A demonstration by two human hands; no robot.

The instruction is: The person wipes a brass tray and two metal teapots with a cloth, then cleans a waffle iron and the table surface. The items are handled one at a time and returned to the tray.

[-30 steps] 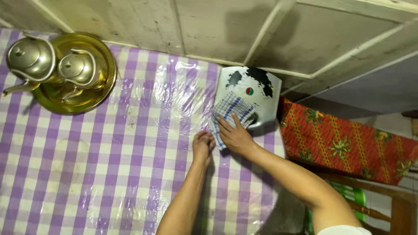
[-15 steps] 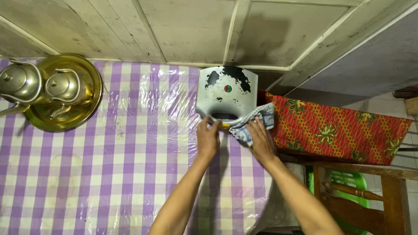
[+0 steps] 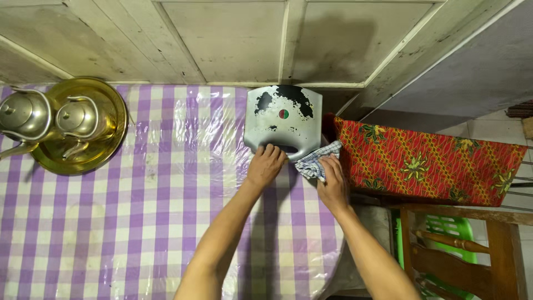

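A purple-checked desk (image 3: 139, 222) under clear plastic stands against a pale panelled wall (image 3: 222, 39); two metal teapots (image 3: 50, 116) share a brass tray (image 3: 111, 100). The grey sandwich maker (image 3: 283, 119) sits at the desk's far right, handle toward the person. The left hand (image 3: 265, 165) curls around that handle. The right hand (image 3: 333, 183) clamps a checked cloth (image 3: 313, 164) beside red patterned fabric (image 3: 427, 166).

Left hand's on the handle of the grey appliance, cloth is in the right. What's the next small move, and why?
Probably bring the checked cloth up onto the appliance lid: the left hand grips its front handle, steadying it, while the right hand presses the cloth at its lower right corner, and dark patches mark the top.
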